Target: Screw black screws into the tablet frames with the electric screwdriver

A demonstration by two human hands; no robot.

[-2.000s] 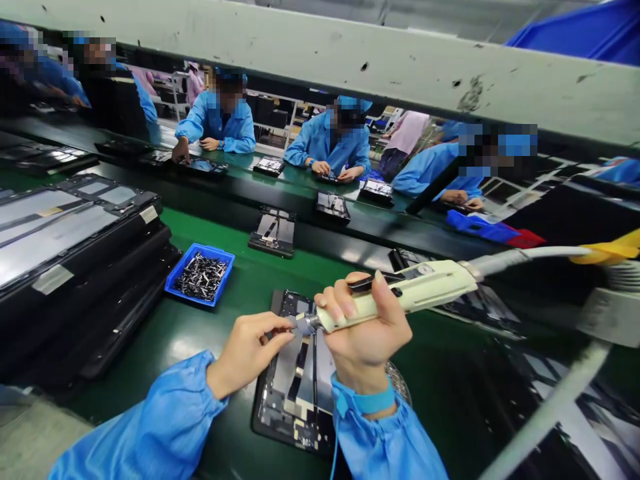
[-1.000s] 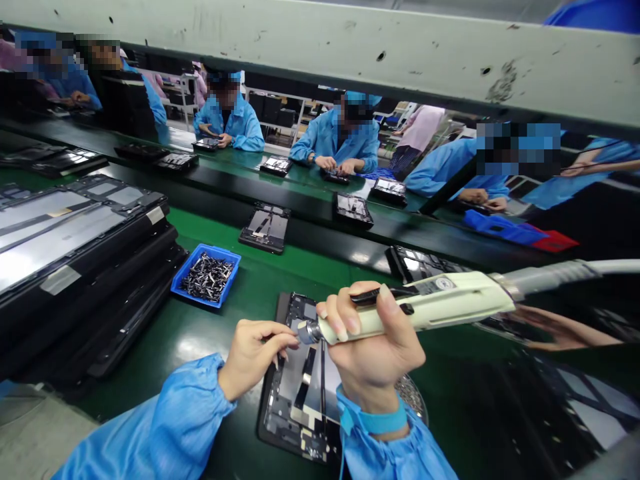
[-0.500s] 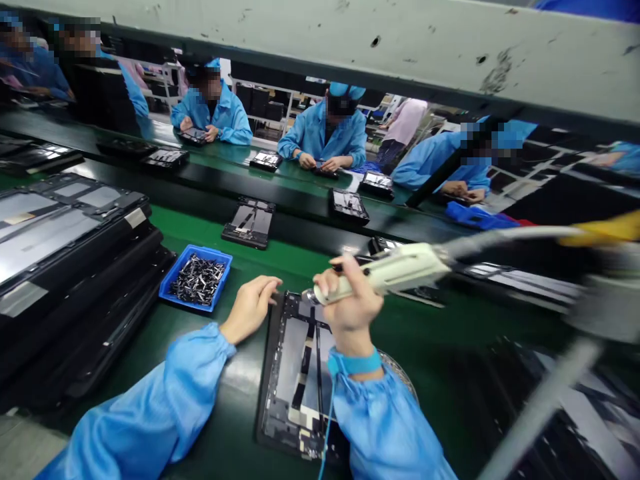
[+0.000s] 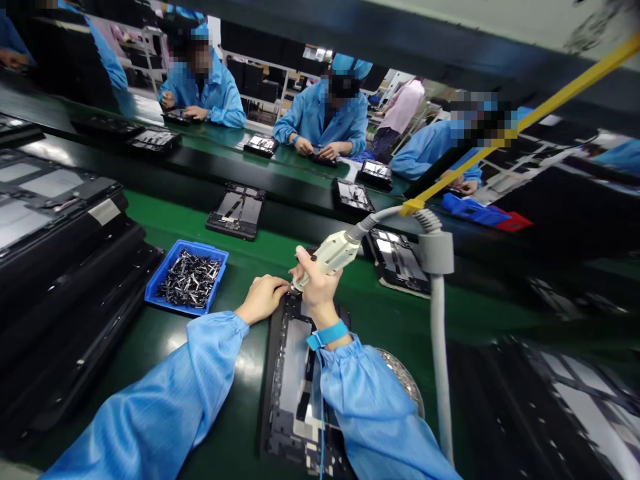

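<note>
Tablet [image 4: 294, 377] beneath right grip [image 4: 317, 285], left grip [image 4: 261, 299] beside far corner.

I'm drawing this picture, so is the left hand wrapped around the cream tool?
No, the right hand is wrapped around the cream tool.

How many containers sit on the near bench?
2: a blue tray left of the left hand, and a round dish partly behind the right sleeve; others may be hidden.

My green tabletop [image 4: 249, 383] bears: one opened device [image 4: 293, 357], lower centre; blue tray [image 4: 175, 307], left of centre; stacked black panels [image 4: 100, 260], far left.
</note>
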